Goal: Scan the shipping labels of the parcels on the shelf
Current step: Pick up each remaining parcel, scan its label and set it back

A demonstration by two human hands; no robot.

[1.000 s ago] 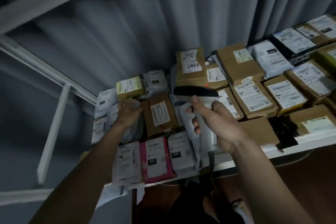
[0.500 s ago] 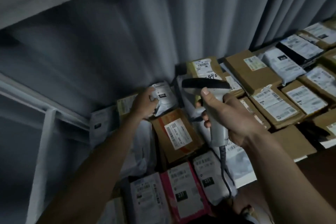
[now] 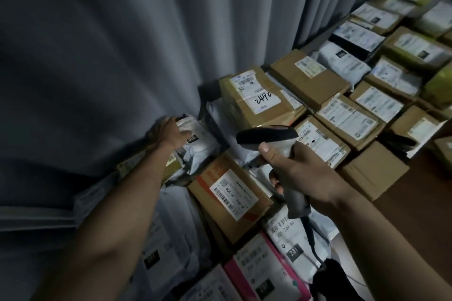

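— Gripping item one: right hand (image 3: pixel 300 168) wrapped tight round the grey handle of the barcode scanner (image 3: pixel 281 151), thumb laid along the neck, dark scanner head pointing away to the left. Cable (image 3: pixel 310 234) drops from the butt of the handle, below the fist.

— And the other hand?

— Left hand (image 3: pixel 168 133), up and to the left of the scanner grip, fingers spread flat on a white poly mailer (image 3: pixel 198 142) by the grey curtain (image 3: pixel 122 56). Pressing or pinching it, I cannot tell.

— Nearest the scanner?

— Just below and left of the head: brown carton with barcode label (image 3: pixel 232 193), label face-up. Behind the head: taped carton marked 2490 (image 3: pixel 259 98). Right of the fist: labelled brown cartons (image 3: pixel 347 117) in rows, touching one another, running off toward the far right.

— Below the fist?

— White mailer marked 231 (image 3: pixel 288 237) under the cable; pink mailer (image 3: pixel 264 266) just beside it, lower left. All labels face up.
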